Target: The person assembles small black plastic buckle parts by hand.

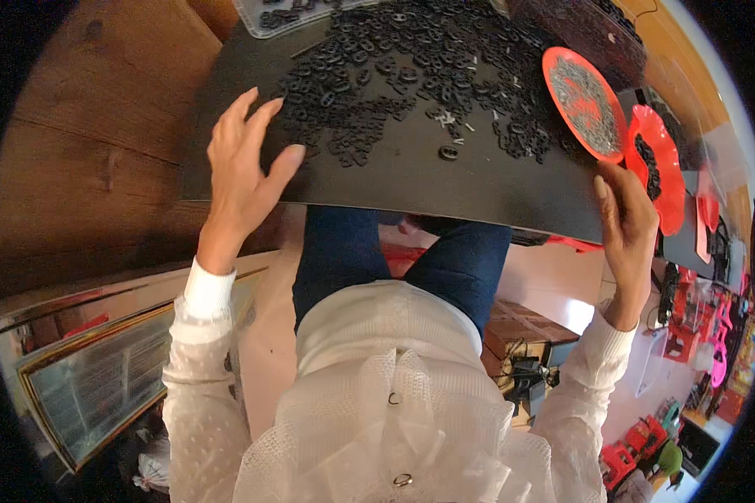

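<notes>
My left hand (247, 163) is open, its fingers and thumb spread, at the left border of a wide scatter of small black oval pieces (344, 126) with holes. It hovers over or rests on the dark tabletop (445, 184); which of the two I cannot tell. By the table's right front corner is my right hand (627, 218), loosely bent, thumb apart from the fingers, nothing visible in it. Its fingertips lie close to the lower rim of a red plate (552, 60) heaped with small silver pins. One black piece (449, 153) sits apart, near several loose pale pins (446, 119).
A red wavy-edged dish (668, 189) with black pieces stands right of the plate. At the far left is a clear plastic tray (268, 32) with more black pieces. A dark box (587, 33) stands at the far right. Brown wooden boards (101, 126) border the table's left side.
</notes>
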A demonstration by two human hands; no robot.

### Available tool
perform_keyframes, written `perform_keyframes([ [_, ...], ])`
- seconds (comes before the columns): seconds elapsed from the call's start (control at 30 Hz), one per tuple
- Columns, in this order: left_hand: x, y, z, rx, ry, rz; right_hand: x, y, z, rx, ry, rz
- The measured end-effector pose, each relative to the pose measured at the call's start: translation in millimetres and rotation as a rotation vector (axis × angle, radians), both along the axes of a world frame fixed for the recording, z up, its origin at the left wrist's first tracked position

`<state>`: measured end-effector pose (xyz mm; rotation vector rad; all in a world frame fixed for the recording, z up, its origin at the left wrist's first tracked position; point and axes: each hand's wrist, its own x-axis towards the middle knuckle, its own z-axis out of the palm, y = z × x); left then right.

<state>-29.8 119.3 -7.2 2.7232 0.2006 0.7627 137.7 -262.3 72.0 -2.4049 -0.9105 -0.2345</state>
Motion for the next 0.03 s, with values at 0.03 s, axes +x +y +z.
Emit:
perform_keyframes([
  [0.03, 3.1, 2.8, -3.4, 0.086, 0.073, 0.056, -0.2, -1.7, -7.3, 0.018, 0.000, 0.027],
])
